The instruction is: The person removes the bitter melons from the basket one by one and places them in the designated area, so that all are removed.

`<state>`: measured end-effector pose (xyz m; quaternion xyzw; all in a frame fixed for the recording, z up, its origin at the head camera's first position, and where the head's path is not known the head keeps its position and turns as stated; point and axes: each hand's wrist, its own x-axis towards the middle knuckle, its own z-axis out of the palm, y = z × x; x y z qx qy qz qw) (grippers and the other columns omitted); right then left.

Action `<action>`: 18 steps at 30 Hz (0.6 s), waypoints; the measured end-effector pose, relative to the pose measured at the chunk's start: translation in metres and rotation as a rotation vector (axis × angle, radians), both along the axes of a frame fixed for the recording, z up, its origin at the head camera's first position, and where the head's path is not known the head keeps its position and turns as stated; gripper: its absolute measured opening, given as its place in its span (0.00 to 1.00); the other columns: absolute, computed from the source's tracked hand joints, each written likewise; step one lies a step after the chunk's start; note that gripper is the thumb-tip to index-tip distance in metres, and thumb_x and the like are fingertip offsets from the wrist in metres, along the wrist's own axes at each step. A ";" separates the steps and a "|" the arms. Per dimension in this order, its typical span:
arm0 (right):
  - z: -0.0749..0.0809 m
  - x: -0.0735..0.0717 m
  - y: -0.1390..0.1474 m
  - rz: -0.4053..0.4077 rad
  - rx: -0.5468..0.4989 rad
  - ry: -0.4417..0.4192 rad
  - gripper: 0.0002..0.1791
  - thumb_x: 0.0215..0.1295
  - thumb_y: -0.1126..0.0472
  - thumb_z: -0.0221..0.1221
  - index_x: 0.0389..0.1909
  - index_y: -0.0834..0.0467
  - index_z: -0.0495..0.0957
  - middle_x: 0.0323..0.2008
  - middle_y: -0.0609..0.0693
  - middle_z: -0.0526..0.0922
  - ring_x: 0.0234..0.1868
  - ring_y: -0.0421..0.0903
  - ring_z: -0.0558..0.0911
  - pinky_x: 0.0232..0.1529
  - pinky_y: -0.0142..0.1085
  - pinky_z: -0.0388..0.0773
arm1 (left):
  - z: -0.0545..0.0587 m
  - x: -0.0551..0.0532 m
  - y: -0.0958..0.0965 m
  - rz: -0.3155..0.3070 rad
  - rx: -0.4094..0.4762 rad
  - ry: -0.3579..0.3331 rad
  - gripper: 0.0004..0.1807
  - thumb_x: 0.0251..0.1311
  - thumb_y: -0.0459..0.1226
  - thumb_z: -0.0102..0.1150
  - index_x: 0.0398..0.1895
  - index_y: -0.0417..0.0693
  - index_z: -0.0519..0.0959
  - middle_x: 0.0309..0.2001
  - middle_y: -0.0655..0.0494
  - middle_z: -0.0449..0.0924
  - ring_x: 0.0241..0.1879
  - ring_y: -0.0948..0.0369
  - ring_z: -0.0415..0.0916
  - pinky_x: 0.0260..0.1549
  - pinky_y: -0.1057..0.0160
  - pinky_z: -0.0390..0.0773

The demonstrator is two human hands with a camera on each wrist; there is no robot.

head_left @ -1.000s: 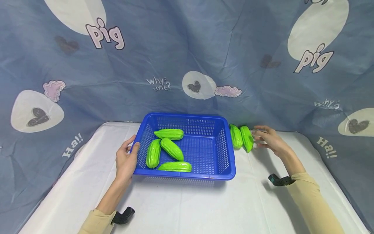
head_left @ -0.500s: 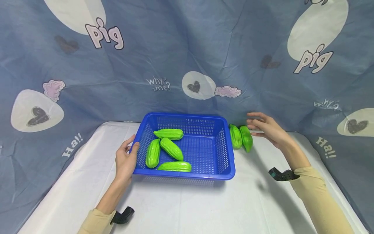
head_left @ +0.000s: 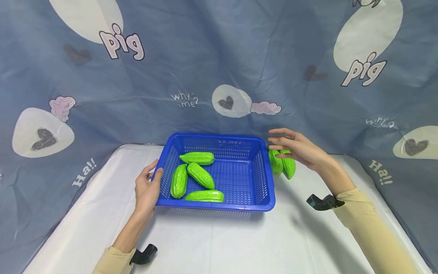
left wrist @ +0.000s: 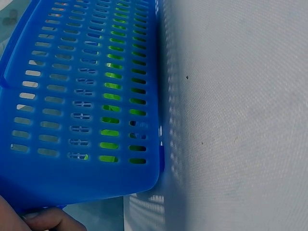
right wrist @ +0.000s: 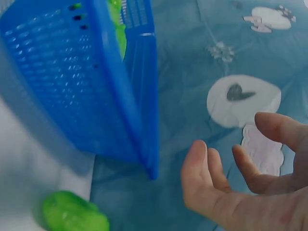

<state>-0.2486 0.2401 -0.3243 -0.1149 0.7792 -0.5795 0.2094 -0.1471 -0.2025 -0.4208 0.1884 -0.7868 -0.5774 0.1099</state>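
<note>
Surface: table point(head_left: 239, 243) under a white cloth, lightly creased, a few dark specks near the basket. Room: a wrinkled blue-grey fabric backdrop point(head_left: 143, 110) hangs behind and along both sides, printed with pale ovals, dark hearts and pink clouds.

Text on the fabric: "pig" upper left and upper right, "why me?" mid-left, "Ha!!" low on both sides. Creased lettering at far right looks like "why?"; top-right lettering is cut off by the frame edge.

Blue perforated plastic basket point(head_left: 219, 206) sits upright mid-table, at the far edge. Four green bitter melons point(head_left: 200, 176) inside, all left of centre. Two more melons point(head_left: 289, 167) lie side by side on the table just outside its right wall.

Hands well apart. Left hand point(head_left: 147, 188) grips the basket's left rim, thumb on top, fingers outside. Right hand point(head_left: 301, 148) hovers over the outside pair, fingers spread and slightly bent. Black band point(head_left: 325, 202) on each wrist, beige sleeves point(head_left: 369, 232).
</note>
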 end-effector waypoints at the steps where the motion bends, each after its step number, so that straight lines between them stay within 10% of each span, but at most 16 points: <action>1: 0.002 -0.001 -0.004 0.009 -0.004 -0.008 0.36 0.85 0.51 0.55 0.84 0.61 0.56 0.82 0.66 0.62 0.62 0.38 0.85 0.59 0.35 0.85 | 0.000 0.000 0.000 0.002 0.002 0.002 0.27 0.82 0.44 0.52 0.80 0.54 0.72 0.55 0.46 0.78 0.32 0.70 0.72 0.33 0.71 0.73; 18: 0.013 -0.013 -0.087 0.230 0.007 -0.070 0.30 0.86 0.56 0.50 0.82 0.58 0.59 0.77 0.62 0.70 0.77 0.64 0.73 0.73 0.59 0.77 | 0.000 0.000 -0.001 0.012 0.000 0.018 0.26 0.81 0.44 0.53 0.78 0.53 0.73 0.47 0.53 0.77 0.31 0.69 0.73 0.30 0.71 0.75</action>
